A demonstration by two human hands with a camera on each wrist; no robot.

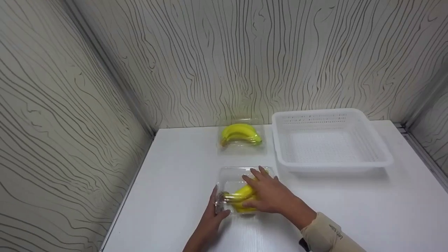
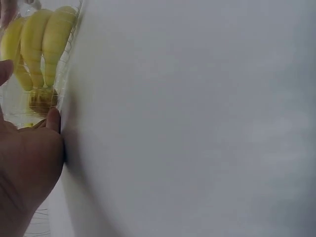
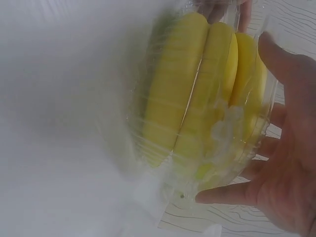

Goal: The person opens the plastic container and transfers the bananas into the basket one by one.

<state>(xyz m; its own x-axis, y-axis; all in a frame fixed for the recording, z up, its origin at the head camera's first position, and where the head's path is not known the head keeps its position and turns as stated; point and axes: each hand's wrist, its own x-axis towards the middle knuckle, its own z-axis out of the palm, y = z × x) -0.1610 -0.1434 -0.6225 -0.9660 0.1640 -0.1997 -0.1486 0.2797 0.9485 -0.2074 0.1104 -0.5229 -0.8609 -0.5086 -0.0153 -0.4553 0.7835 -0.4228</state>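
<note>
A clear plastic clamshell box (image 1: 229,175) with a bunch of yellow bananas (image 1: 244,192) inside lies near the middle front of the white table. My left hand (image 1: 210,216) holds its left end, with the thumb at the front corner and the fingers along the side. Over the right part of the lid, my right hand (image 1: 271,194) rests with spread, fairly straight fingers and covers some of the bananas. In the left wrist view the banana stems (image 2: 43,98) point toward the left hand. The right wrist view shows the bananas (image 3: 197,94) through the clear plastic.
Behind this box stands another clear clamshell box (image 1: 241,150) with bananas (image 1: 241,132) in it. A white perforated plastic basket (image 1: 332,163) stands at the back right of the table (image 1: 175,175). Wood-patterned panels (image 1: 217,63) close off the back and left.
</note>
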